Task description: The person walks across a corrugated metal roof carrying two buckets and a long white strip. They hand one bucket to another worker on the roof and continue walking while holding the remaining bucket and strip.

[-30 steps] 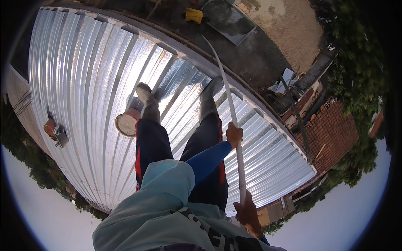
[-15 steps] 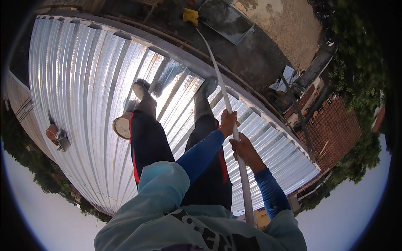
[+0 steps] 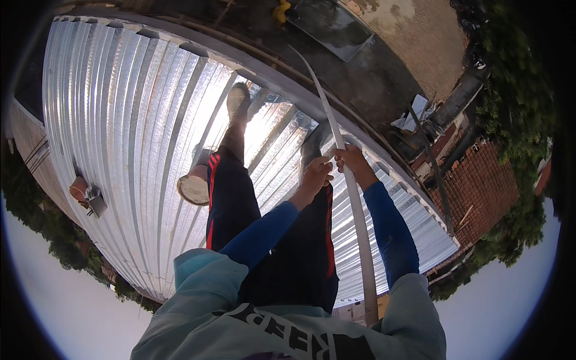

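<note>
A long pale pole (image 3: 362, 240) slants from beside my body out over the roof edge, its thin far end reaching over the ground below. My right hand (image 3: 355, 163) is wrapped round the pole near its middle. Just left of it, my left hand (image 3: 314, 177) is off the pole, its fingers loosely curled and apart, close to the right hand's fingertips. Nothing shows in the left hand. Beneath both hands lies the corrugated metal roof (image 3: 144, 132), where my booted feet stand near the edge.
A whitish bucket (image 3: 195, 185) stands beside my left leg. Farther left are a reddish bucket (image 3: 78, 189) and a flat grey tool (image 3: 97, 207). Beyond the concrete roof edge (image 3: 264, 71) is a drop to the ground, with a yellow shape (image 3: 281, 12) there. Tiled roofing (image 3: 477, 180) lies right.
My left hand has left the pole and drawn back to its left. The right hand is farther up in view, still gripping. The pole's far end has pulled back from the yellow shape.
</note>
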